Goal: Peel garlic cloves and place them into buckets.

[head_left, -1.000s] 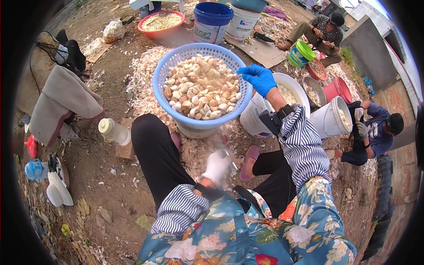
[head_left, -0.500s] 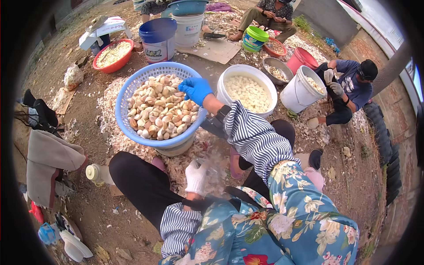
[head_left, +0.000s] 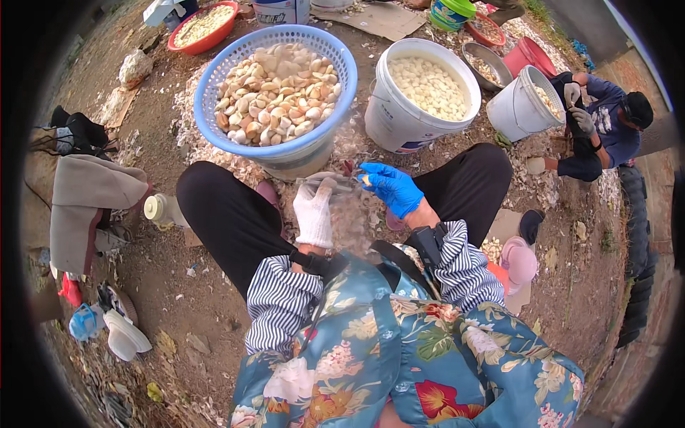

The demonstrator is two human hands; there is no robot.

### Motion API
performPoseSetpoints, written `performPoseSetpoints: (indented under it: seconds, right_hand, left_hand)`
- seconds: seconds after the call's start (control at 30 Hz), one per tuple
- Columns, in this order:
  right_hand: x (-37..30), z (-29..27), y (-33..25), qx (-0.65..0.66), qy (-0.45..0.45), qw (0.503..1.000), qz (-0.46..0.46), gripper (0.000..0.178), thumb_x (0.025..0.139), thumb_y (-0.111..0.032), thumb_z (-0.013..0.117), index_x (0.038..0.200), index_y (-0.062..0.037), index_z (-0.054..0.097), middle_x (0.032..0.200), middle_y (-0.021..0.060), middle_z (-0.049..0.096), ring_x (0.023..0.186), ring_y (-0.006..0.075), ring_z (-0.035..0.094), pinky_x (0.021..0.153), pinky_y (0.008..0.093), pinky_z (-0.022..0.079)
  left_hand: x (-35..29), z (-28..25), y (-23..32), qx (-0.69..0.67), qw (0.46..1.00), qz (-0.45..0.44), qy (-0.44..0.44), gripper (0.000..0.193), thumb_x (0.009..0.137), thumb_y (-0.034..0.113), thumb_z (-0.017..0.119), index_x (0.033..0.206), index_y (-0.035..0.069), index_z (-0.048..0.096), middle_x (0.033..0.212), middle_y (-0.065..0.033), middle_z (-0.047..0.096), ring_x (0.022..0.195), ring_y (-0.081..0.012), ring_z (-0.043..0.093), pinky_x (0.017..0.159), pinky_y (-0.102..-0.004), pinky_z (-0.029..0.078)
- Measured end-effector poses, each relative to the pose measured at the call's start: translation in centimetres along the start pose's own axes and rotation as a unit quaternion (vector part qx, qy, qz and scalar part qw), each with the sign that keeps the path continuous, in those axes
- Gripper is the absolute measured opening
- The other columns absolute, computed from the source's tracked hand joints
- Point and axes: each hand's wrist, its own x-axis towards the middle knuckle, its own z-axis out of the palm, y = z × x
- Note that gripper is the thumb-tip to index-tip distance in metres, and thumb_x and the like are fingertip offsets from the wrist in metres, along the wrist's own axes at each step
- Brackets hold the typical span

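My right hand, in a blue rubber glove, pinches a pale garlic clove between thumb and fingertips above my lap. Beside it is my left hand, in a white knit glove with greyed fingertips. Its fingers are curled closed; a thin grey shape juts from them toward the clove, too blurred to name. Beyond my hands a blue perforated basket, heaped with unpeeled garlic cloves, sits on top of a bucket. To its right a white bucket holds peeled cloves.
A person in gloves sits at the right by another white bucket. Red basins and a metal bowl stand farther off. Garlic skins litter the ground. At left are a draped grey cloth and a pale-lidded jar.
My right hand has left the basket and come back over my lap, now with a clove in its fingers. My left hand stays near my lap; the view has tilted down.
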Motion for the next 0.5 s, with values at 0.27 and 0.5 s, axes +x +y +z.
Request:
performPoseSetpoints:
  seconds: [0.27, 0.5]
  right_hand:
    - [0.5, -0.4, 2.1, 0.071, -0.026, 0.996, 0.055, 0.031, 0.08, -0.004, 0.062, 0.11, 0.0011, 0.058, 0.099, 0.0086, 0.064, 0.093, 0.0185, 0.061, 0.088, 0.0274, 0.046]
    - [0.6, -0.7, 2.7, 0.058, -0.024, 0.996, 0.063, 0.035, 0.08, -0.004, 0.06, 0.114, 0.0024, 0.054, 0.105, 0.0085, 0.061, 0.096, 0.0181, 0.059, 0.089, 0.0267, 0.045]
  left_hand:
    - [-0.8, 0.6, 0.0, 0.043, 0.997, 0.04, -0.05, 0.024, 0.082, 0.002, 0.058, 0.105, -0.004, 0.055, 0.096, -0.011, 0.063, 0.083, -0.0156, 0.061, 0.073, -0.0258, 0.05]
    - [-1.1, 0.8, 1.0, -0.021, 0.998, 0.005, -0.067, 0.019, 0.082, 0.002, 0.058, 0.1, -0.004, 0.058, 0.092, -0.0105, 0.064, 0.08, -0.015, 0.061, 0.07, -0.0254, 0.05]
